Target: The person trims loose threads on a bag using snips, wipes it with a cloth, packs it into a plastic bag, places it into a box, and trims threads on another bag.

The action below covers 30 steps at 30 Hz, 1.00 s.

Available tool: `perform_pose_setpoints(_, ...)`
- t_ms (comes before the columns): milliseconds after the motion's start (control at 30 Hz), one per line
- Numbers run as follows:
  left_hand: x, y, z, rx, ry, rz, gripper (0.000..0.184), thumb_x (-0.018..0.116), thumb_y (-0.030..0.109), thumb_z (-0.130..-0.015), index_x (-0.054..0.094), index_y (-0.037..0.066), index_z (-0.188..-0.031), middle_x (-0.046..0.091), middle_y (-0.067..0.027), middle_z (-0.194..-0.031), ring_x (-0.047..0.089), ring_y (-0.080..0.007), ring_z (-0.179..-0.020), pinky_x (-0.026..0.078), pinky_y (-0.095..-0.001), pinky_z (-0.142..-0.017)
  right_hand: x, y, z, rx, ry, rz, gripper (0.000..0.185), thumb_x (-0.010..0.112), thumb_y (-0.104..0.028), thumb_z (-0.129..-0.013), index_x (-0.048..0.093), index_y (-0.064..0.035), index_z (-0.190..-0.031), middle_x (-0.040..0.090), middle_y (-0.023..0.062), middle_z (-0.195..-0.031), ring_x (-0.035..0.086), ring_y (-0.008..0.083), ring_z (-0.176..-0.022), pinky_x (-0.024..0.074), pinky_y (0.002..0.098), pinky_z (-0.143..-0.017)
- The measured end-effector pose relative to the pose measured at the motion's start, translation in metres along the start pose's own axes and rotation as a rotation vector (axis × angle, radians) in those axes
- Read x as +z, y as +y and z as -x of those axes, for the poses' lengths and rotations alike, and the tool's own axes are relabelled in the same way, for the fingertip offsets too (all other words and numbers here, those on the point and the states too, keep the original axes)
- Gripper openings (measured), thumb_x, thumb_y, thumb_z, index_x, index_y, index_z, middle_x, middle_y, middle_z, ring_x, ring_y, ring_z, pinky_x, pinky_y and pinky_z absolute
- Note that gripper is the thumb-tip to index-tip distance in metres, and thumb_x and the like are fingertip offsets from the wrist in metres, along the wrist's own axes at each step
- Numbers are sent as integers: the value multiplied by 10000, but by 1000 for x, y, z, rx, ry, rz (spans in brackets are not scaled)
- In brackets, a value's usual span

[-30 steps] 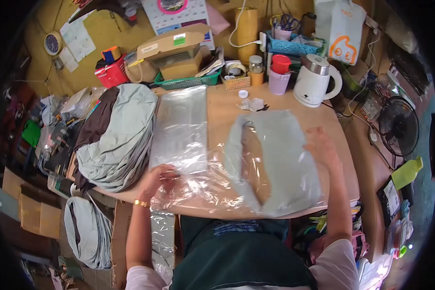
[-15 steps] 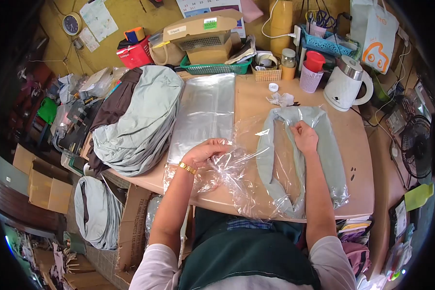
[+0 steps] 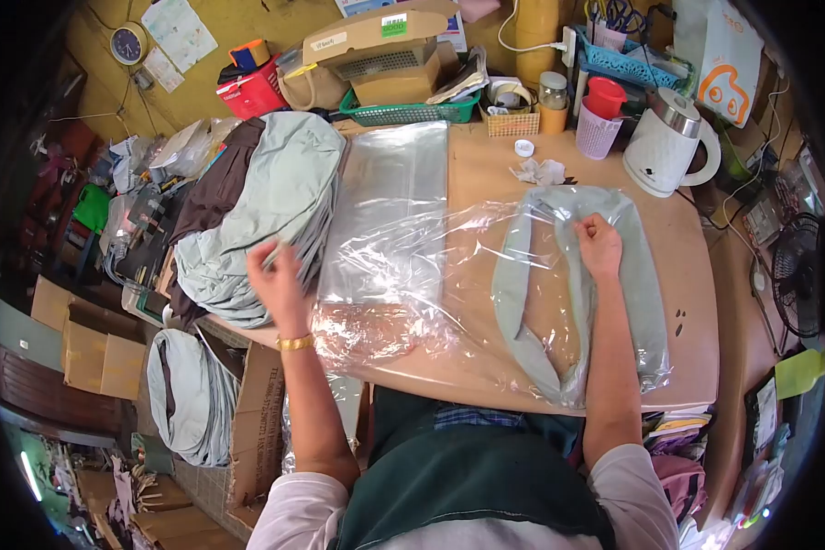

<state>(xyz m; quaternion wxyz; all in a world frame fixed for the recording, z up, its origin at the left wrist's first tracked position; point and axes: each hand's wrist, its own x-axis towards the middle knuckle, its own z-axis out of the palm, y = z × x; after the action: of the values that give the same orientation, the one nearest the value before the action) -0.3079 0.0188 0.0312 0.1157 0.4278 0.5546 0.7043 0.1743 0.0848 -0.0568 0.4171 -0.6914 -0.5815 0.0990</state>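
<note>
Right hand [image 3: 599, 246] above the folded cloth [image 3: 649, 302], left hand [image 3: 280, 280] by the cloth pile [image 3: 280, 174]

The folded cloth, pale grey-green, lies on the right part of the table [image 3: 692, 247], bent into a long loop with bare table showing through its middle. Clear plastic [image 3: 472, 307] covers it and spreads to the left in shiny creases.

The right hand is over the far half of the loop, its fingers curled in towards the thumb; whether they pinch the plastic or the cloth, I cannot tell. The forearm crosses the near part of the loop, so cloth shows on both sides of it.

The left hand is well apart from the folded cloth, off to its left, at the near right edge of the cloth pile. Its fingers are bent towards the thumb, and I cannot tell whether any plastic is caught between them. A gold bracelet [image 3: 295, 344] circles that wrist.

Between the pile and the loop lies a flat stack of clear bags [image 3: 385, 197]. Beyond the loop, on the far side, are crumpled paper [image 3: 539, 171] and a small white cap [image 3: 523, 148]; a white kettle [image 3: 660, 151] stands at the far right.
</note>
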Motion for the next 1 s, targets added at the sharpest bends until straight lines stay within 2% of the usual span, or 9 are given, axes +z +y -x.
perform_pose_setpoints(33,-22,-2,-3,-54,15,-2,163,632,121,-909,564,47,-1037,578,-5,-761,516,-62,-630,416,-201,-545,1,0,0,5,-7,-6,209,693,-232,-841,609,-43,-818,642,104,-673,619,270,-610,466,388,-577)
perform_pose_setpoints(167,-12,44,76,-476,-953,-184,107,624,175,-924,634,77,-880,509,63,-653,443,-17,-572,346,-172,-514,4,-4,-1,3,3,53,205,689,-239,-844,613,-50,-824,655,108,-699,633,280,-640,473,395,-593)
perform_pose_setpoints(267,25,31,138,-386,-921,-181,136,628,175,-912,657,51,-960,571,41,-692,492,-26,-611,359,-180,-533,4,-4,0,11,-21,81,200,687,-245,-845,616,-58,-831,655,106,-704,638,281,-656,479,395,-605)
perform_pose_setpoints(500,11,25,137,-1125,-625,900,511,603,31,-881,426,45,-1360,612,-68,-1160,625,-167,-1006,543,-300,-869,-1,-11,1,34,-52,152,208,665,-269,-864,614,-69,-846,654,100,-703,640,298,-677,484,404,-620)
perform_pose_setpoints(633,-17,28,131,-948,-445,671,459,666,14,-842,491,83,-1261,604,-27,-1041,599,-119,-962,513,-252,-837,3,-10,0,15,-60,164,220,651,-279,-873,613,-65,-840,660,112,-729,637,322,-683,491,420,-634)
perform_pose_setpoints(733,-58,-4,108,-394,-479,106,327,655,-11,-848,498,77,-1121,529,-13,-980,532,-97,-881,464,-231,-738,13,-4,-9,31,-17,231,255,607,-323,-899,623,-70,-875,677,149,-844,643,348,-811,496,438,-724)
perform_pose_setpoints(833,-34,39,97,42,-225,-241,297,631,-36,-832,514,36,-1096,527,-78,-1063,525,-148,-947,465,-266,-806,11,-6,-37,-67,-496,118,361,544,-421,-920,632,-118,-1095,624,188,-1122,586,334,-1074,443,458,-913)
perform_pose_setpoints(867,-15,66,99,150,-322,-254,311,639,-6,-828,521,36,-1112,528,-109,-1142,529,-202,-1039,450,-304,-883,5,-3,-49,-128,-761,21,416,530,-450,-922,617,-145,-1191,583,187,-1246,539,315,-1196,404,487,-1000)
perform_pose_setpoints(1000,67,144,142,543,-795,-355,433,656,207,-855,529,66,-1244,415,-185,-1433,349,-386,-1366,269,-519,-1111,-59,-81,12,-69,-528,509,551,493,-548,-914,511,-234,-1366,327,133,-1514,253,350,-1414,119,695,-1081)
